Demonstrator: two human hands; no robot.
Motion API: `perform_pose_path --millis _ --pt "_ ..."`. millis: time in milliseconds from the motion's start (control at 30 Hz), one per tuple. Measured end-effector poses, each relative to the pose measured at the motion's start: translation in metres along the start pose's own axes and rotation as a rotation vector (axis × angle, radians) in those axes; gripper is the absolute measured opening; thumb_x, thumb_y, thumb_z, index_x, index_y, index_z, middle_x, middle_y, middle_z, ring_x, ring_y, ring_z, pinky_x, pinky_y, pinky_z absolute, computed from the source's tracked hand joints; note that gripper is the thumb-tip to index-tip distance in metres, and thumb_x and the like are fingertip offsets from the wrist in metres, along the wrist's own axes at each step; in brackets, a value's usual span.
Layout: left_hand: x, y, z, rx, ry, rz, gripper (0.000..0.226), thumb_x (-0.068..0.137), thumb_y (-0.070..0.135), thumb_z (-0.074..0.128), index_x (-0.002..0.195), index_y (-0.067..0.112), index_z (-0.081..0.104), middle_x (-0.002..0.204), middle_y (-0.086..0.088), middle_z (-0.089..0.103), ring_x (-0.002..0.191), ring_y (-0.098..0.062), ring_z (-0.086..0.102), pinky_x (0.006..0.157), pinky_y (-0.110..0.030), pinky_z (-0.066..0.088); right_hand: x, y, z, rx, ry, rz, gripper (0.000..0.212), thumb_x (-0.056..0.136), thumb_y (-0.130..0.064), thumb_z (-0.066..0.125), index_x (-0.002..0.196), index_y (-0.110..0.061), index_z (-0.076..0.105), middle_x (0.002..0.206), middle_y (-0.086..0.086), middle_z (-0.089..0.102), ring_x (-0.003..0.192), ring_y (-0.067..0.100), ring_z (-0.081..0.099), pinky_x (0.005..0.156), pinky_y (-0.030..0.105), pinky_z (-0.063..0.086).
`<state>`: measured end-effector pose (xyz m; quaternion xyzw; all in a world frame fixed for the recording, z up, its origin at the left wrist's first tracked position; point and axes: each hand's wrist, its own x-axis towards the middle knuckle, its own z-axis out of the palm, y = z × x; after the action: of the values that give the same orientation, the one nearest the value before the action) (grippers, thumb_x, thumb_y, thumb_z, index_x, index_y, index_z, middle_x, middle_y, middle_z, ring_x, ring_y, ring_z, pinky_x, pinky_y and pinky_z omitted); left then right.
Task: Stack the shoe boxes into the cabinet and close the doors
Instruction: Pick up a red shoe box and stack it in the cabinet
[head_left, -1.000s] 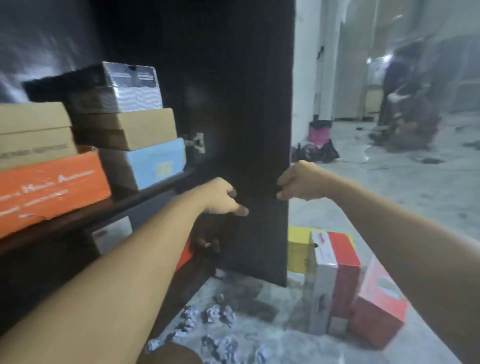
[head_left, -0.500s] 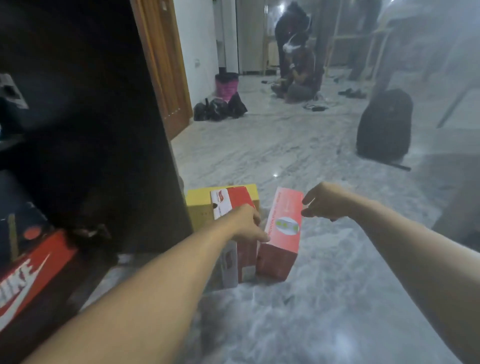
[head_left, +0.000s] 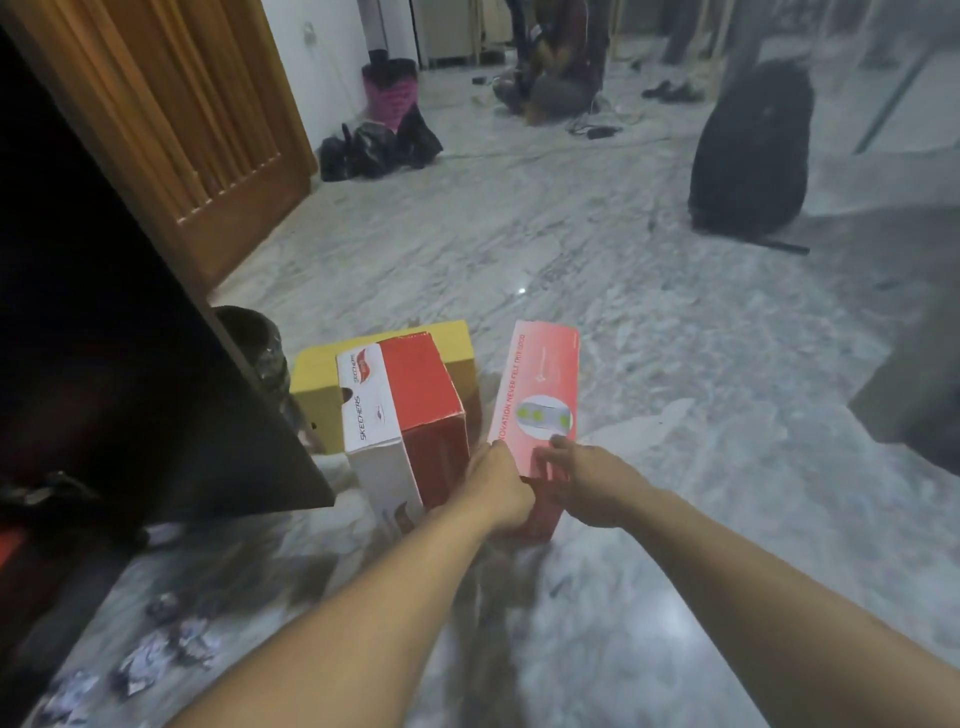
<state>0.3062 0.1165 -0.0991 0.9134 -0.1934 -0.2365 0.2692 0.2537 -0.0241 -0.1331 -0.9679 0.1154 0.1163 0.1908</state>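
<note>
Three shoe boxes stand on the marble floor beside the dark open cabinet door (head_left: 130, 374). A pink-red box (head_left: 540, 384) stands on its edge at the right. My left hand (head_left: 498, 483) grips its near left edge, and my right hand (head_left: 587, 483) holds its near end with fingers laid over the top face. A red and white box (head_left: 400, 410) stands just left of it, touching my left hand. A yellow box (head_left: 317, 379) lies behind that one.
A wooden door (head_left: 182, 119) stands behind the cabinet. Crumpled paper (head_left: 150, 660) litters the floor at the lower left. A black backpack (head_left: 748, 145) sits far right, black bags (head_left: 379, 145) and a pink bin (head_left: 389, 91) far back, and a seated person (head_left: 556, 57) beyond.
My view swung from the cabinet shelves down to the floor boxes. Both hands left the cabinet door, moved down and closed round the near end of the pink-red box.
</note>
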Motion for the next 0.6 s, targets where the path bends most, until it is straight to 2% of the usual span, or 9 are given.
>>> perform_pose_path --millis 100,167,200,267,333,400,467,533,600 --pt "0.003 0.003 0.013 -0.041 0.055 -0.022 0.055 0.077 0.008 0.05 0.131 0.003 0.044 0.132 -0.012 0.044 0.129 -0.031 0.04 0.106 -0.037 0.038 -0.002 0.007 0.017 0.053 0.215 0.055 0.022 0.09 -0.044 0.056 0.109 -0.036 0.057 0.119 -0.016 0.054 0.1 0.024 0.062 0.07 0.035 0.051" --pt "0.005 0.003 0.018 -0.074 0.085 -0.039 0.063 0.074 0.011 0.052 0.135 0.003 0.038 0.136 -0.013 0.041 0.133 -0.032 0.031 0.11 -0.038 0.032 -0.007 0.011 0.02 0.129 0.327 0.135 0.012 0.086 -0.035 0.059 0.098 -0.032 0.059 0.104 -0.013 0.061 0.092 0.024 0.063 0.062 0.031 0.043" --pt "0.008 0.001 0.022 -0.097 0.091 -0.059 0.069 0.072 0.013 0.052 0.138 0.005 0.035 0.139 -0.013 0.041 0.134 -0.033 0.03 0.111 -0.04 0.031 -0.009 0.014 0.021 0.16 0.354 0.178 0.011 0.084 -0.03 0.06 0.095 -0.03 0.058 0.099 -0.01 0.063 0.09 0.026 0.062 0.061 0.031 0.04" --pt "0.012 -0.002 0.028 -0.173 0.056 -0.108 0.077 0.069 0.016 0.049 0.145 0.019 0.033 0.142 -0.009 0.044 0.133 -0.033 0.037 0.109 -0.042 0.036 -0.012 0.025 0.023 0.197 0.384 0.25 0.014 0.082 -0.021 0.058 0.096 -0.025 0.058 0.099 -0.002 0.065 0.089 0.03 0.059 0.062 0.031 0.038" --pt "0.015 -0.008 0.037 -0.216 -0.021 -0.153 0.078 0.069 0.018 0.044 0.145 0.033 0.034 0.138 -0.007 0.051 0.125 -0.034 0.046 0.105 -0.042 0.041 -0.017 0.04 0.022 0.306 0.422 0.31 0.019 0.083 -0.017 0.05 0.098 -0.018 0.061 0.1 0.007 0.066 0.091 0.034 0.058 0.069 0.035 0.043" --pt "0.02 -0.014 0.047 -0.241 -0.09 -0.194 0.075 0.069 0.023 0.039 0.144 0.033 0.038 0.134 -0.008 0.053 0.121 -0.035 0.05 0.103 -0.045 0.043 -0.022 0.05 0.019 0.488 0.468 0.356 0.034 0.08 -0.028 0.038 0.096 -0.012 0.063 0.097 0.012 0.065 0.091 0.035 0.057 0.074 0.038 0.047" --pt "0.025 -0.018 0.055 -0.277 -0.128 -0.224 0.065 0.073 0.027 0.039 0.137 0.025 0.047 0.138 -0.011 0.049 0.123 -0.035 0.047 0.105 -0.046 0.04 -0.023 0.054 0.015 0.622 0.469 0.41 0.042 0.082 -0.042 0.032 0.089 -0.011 0.06 0.093 0.012 0.063 0.088 0.033 0.055 0.07 0.036 0.042" --pt "0.026 -0.018 0.06 -0.328 -0.127 -0.233 0.048 0.078 0.028 0.044 0.125 0.022 0.055 0.136 -0.009 0.049 0.121 -0.032 0.048 0.103 -0.042 0.04 -0.021 0.055 0.013 0.715 0.434 0.453 0.049 0.091 -0.059 0.038 0.094 -0.015 0.06 0.097 0.008 0.062 0.092 0.029 0.054 0.071 0.034 0.038" --pt "0.026 -0.018 0.062 -0.391 -0.115 -0.233 0.037 0.082 0.025 0.05 0.119 0.029 0.055 0.131 -0.004 0.05 0.118 -0.026 0.049 0.098 -0.037 0.042 -0.02 0.055 0.013 0.779 0.415 0.461 0.06 0.084 -0.071 0.043 0.106 -0.018 0.061 0.103 0.004 0.062 0.096 0.025 0.055 0.072 0.033 0.039"
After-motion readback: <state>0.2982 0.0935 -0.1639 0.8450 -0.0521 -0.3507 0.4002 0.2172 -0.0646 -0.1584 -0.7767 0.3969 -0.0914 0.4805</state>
